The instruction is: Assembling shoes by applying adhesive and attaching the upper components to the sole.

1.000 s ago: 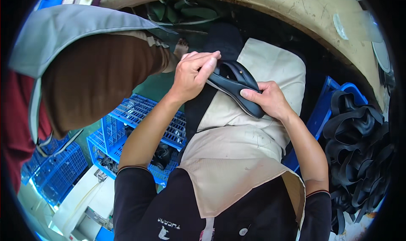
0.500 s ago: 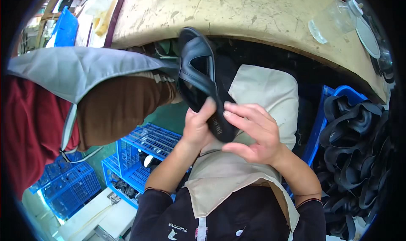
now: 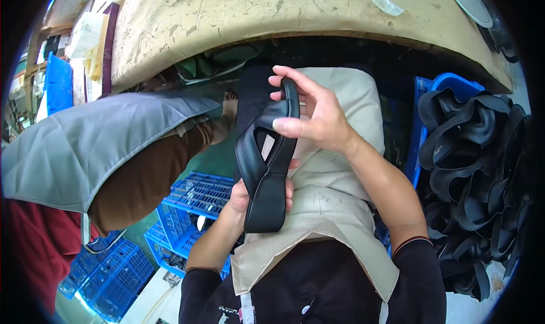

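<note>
A black platform sandal (image 3: 258,156) with crossed wide straps is held up over my lap, tilted so its side and thick heel show. My left hand (image 3: 240,197) grips it from beneath near the heel end, and part of its fingers is hidden behind the sole. Around the toe end, my right hand (image 3: 315,111) has its thumb on the strap side and its fingers at the far edge. Below the sandal lies a beige apron (image 3: 340,182) across my legs.
At right a blue crate (image 3: 423,131) holds several black strap pieces (image 3: 474,170). Ahead runs a worn cream-topped table (image 3: 227,11). A person in a grey apron (image 3: 113,136) stands close on the left, near blue plastic crates (image 3: 196,193) on the floor.
The sandal has turned to show its side and heel and come nearer me. My right hand has moved from the heel end to the toe end and closed on it.
</note>
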`<move>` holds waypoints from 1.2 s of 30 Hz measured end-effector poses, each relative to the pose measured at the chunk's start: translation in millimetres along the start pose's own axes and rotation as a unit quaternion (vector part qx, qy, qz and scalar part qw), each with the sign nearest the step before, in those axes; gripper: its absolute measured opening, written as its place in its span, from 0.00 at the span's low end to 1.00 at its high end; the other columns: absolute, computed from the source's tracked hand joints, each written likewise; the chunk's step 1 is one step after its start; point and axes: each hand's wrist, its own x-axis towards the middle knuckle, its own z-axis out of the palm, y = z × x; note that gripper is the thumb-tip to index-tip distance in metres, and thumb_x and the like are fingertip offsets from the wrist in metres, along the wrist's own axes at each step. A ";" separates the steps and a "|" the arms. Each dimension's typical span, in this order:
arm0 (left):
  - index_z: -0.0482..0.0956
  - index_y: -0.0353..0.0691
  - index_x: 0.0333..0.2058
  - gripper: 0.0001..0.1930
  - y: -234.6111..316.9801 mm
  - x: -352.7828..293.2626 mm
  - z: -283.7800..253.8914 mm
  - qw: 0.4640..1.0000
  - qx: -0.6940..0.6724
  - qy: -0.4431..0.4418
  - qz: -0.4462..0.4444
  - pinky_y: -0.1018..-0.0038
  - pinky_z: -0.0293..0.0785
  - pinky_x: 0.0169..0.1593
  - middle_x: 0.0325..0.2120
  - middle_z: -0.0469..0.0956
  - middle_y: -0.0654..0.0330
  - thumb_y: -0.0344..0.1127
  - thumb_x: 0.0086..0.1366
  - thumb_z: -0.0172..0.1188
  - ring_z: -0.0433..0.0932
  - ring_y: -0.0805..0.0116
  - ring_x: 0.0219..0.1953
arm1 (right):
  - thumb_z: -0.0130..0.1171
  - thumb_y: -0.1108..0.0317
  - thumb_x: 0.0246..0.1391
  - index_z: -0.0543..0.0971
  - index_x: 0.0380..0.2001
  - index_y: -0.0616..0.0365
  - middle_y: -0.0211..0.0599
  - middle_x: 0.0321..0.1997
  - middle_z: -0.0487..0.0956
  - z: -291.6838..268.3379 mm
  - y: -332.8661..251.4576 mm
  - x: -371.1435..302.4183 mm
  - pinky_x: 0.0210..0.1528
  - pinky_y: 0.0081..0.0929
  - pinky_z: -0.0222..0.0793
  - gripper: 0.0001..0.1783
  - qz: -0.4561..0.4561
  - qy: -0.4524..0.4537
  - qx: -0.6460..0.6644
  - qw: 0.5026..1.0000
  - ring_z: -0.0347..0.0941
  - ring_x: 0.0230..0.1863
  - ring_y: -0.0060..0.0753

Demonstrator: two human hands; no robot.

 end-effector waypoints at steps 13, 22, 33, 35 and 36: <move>0.53 0.30 0.71 0.46 26.3 -20.4 -28.0 0.996 -0.078 0.006 0.042 0.58 0.80 0.54 0.51 0.76 0.42 0.57 0.67 0.58 0.82 0.49 0.48 | 0.65 0.66 0.55 0.51 0.76 0.55 0.53 0.69 0.68 39.9 72.3 -6.5 0.66 0.38 0.62 0.50 0.090 0.022 0.094 0.991 0.70 0.62 0.41; 0.65 0.28 0.65 0.37 26.6 -35.9 -42.3 0.995 -0.015 0.085 0.056 0.55 0.79 0.57 0.51 0.78 0.39 0.57 0.71 0.52 0.81 0.45 0.50 | 0.65 0.69 0.52 0.51 0.76 0.55 0.55 0.67 0.68 68.9 50.4 -14.5 0.67 0.41 0.62 0.51 0.180 -0.078 0.107 0.975 0.68 0.65 0.47; 0.66 0.30 0.64 0.31 16.3 -39.0 -39.9 0.963 0.136 0.136 0.191 0.56 0.79 0.57 0.51 0.79 0.39 0.49 0.73 0.52 0.82 0.46 0.51 | 0.73 0.68 0.48 0.40 0.78 0.54 0.63 0.66 0.67 94.2 36.6 -33.1 0.62 0.40 0.70 0.64 0.182 -0.146 0.012 0.972 0.72 0.62 0.52; 0.64 0.28 0.65 0.32 21.9 -58.8 -44.0 0.968 0.068 0.163 0.176 0.56 0.78 0.57 0.53 0.78 0.38 0.49 0.73 0.51 0.82 0.46 0.51 | 0.74 0.68 0.47 0.46 0.77 0.55 0.60 0.68 0.66 90.4 40.4 -35.9 0.64 0.39 0.69 0.61 0.141 -0.166 -0.059 0.974 0.71 0.64 0.50; 0.64 0.27 0.65 0.32 22.6 -86.8 -52.1 0.964 0.052 0.198 0.168 0.55 0.78 0.58 0.53 0.78 0.38 0.50 0.74 0.50 0.82 0.45 0.51 | 0.75 0.68 0.47 0.49 0.76 0.55 0.58 0.69 0.66 84.6 41.8 -36.6 0.65 0.38 0.68 0.59 0.119 -0.174 -0.099 0.972 0.70 0.65 0.49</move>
